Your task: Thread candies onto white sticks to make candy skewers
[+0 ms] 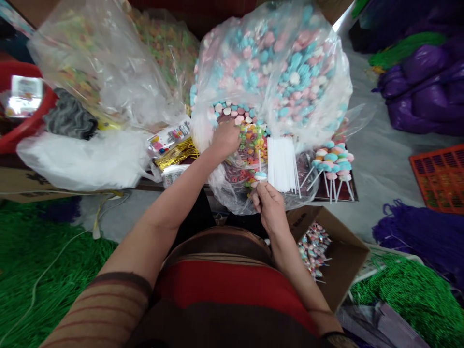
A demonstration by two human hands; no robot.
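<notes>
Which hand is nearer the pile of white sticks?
Right. The right hand is beside the near end of the white sticks; the left hand is farther off, to their left, at the pastel candies.

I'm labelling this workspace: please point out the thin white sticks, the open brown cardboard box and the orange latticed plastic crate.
Thin white sticks (282,165): head view, middle of the row.
Open brown cardboard box (345,256): head view, bare inner wall.
Orange latticed plastic crate (440,176): head view, latticed part.
</notes>
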